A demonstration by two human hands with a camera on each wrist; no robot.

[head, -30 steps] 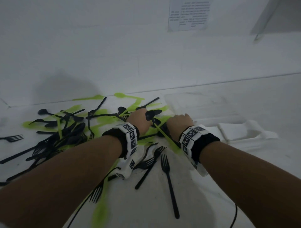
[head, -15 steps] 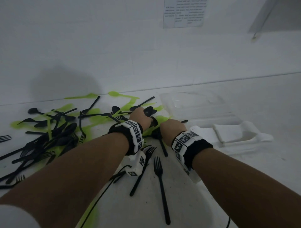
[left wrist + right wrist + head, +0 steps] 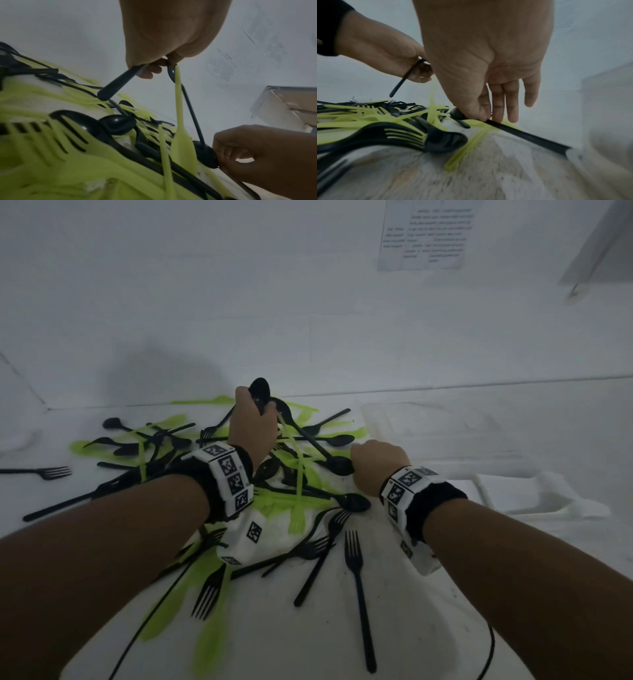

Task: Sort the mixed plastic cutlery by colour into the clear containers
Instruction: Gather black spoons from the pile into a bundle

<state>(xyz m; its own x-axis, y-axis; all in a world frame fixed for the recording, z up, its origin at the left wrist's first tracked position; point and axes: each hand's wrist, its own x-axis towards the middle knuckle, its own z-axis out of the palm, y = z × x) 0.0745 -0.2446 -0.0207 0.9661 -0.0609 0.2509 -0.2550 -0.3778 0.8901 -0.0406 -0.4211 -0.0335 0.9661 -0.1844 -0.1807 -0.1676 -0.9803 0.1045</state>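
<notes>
Left hand (image 3: pixel 251 422) grips 2 black spoons (image 3: pixel 259 395) above the cutlery pile (image 3: pixel 291 484); right hand (image 3: pixel 481 86) pinches a black handle (image 3: pixel 525 135) on the table. Light, stiff, slippery plastic; mid-handle grips suit best.

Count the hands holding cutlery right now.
2. The left hand grips a black spoon and a green piece above the pile; the right hand pinches a black handle at the pile's right edge.

Your head camera looks forward and down from above both forearms, cutlery pile (image 3: pixel 212 474) at centre frame. Each wrist camera sits low and close, looking along its palm. All three views share that pile; each wrist view also catches the opposite hand.
</notes>
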